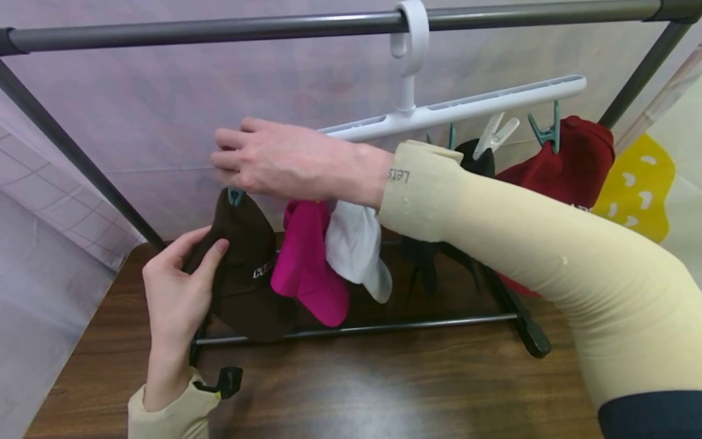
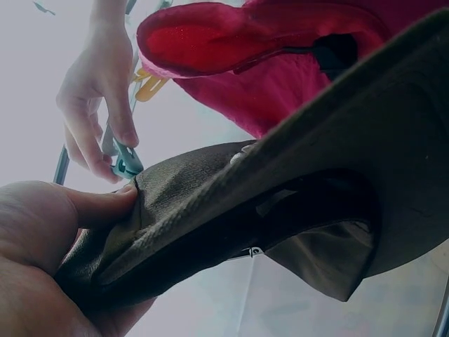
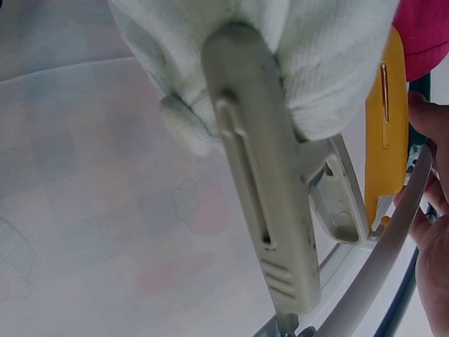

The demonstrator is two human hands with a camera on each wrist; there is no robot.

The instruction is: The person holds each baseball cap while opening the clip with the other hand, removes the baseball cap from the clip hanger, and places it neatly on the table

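A brown cap hangs from a teal clip at the left end of a white clip hanger. My left hand grips the cap's left side, thumb on the fabric. My right hand reaches across and pinches the teal clip above the cap. In the left wrist view, my left hand holds the brown cap, and my right hand squeezes the teal clip. The right wrist view shows a white cap held in a beige clip.
Pink, white, black and red caps hang along the hanger. The hanger hooks over a grey rack bar. The rack's lower bar stands on a wooden table. A pale sheet backs the rack.
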